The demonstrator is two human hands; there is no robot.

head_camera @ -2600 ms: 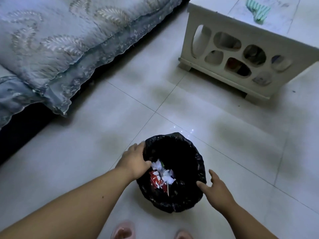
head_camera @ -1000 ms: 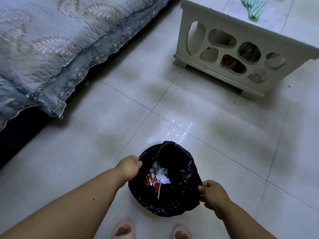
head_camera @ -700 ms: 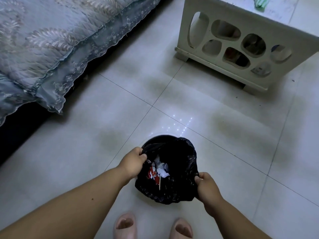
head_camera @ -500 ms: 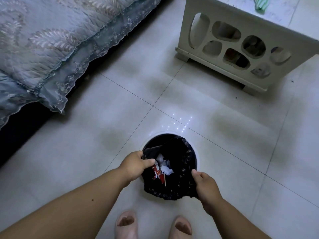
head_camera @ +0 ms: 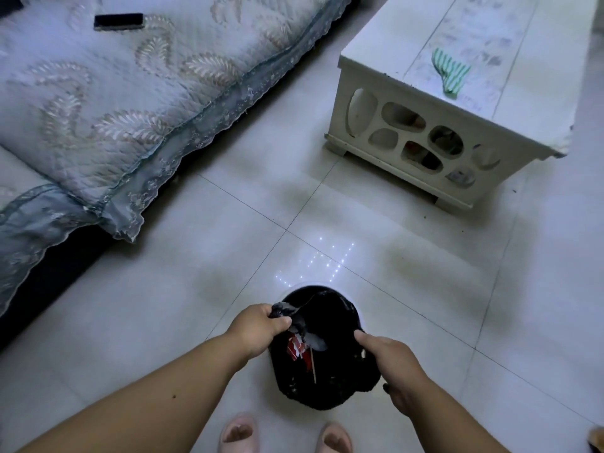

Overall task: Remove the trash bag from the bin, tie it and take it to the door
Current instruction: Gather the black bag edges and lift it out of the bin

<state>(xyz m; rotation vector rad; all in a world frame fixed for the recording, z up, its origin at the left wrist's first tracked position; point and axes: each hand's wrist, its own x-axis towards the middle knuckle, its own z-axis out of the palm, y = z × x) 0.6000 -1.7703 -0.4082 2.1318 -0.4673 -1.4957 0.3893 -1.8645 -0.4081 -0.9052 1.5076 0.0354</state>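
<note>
A black trash bag [head_camera: 330, 384] hangs open between my hands above the tiled floor. Red and white scraps [head_camera: 299, 346] and a thin stick lie inside it. My left hand [head_camera: 260, 328] is shut on the bag's left edge, bunching the plastic. My right hand [head_camera: 390, 361] grips the right edge. Behind the bag, the white rim of the round bin [head_camera: 354, 304] shows as a thin arc on the floor; the rest of the bin is hidden by the bag.
A sofa with a blue-grey lace cover [head_camera: 114, 103] fills the left, a dark remote [head_camera: 118, 21] on it. A white low table [head_camera: 451, 103] with oval cut-outs stands at the upper right, a striped green cloth [head_camera: 449, 71] on top. My pink slippers [head_camera: 238, 434] are below.
Both hands closed on the bag's rim and drew it inward and upward off the bin; the bin's white rim now shows behind. The view rose and shows more of the sofa and table.
</note>
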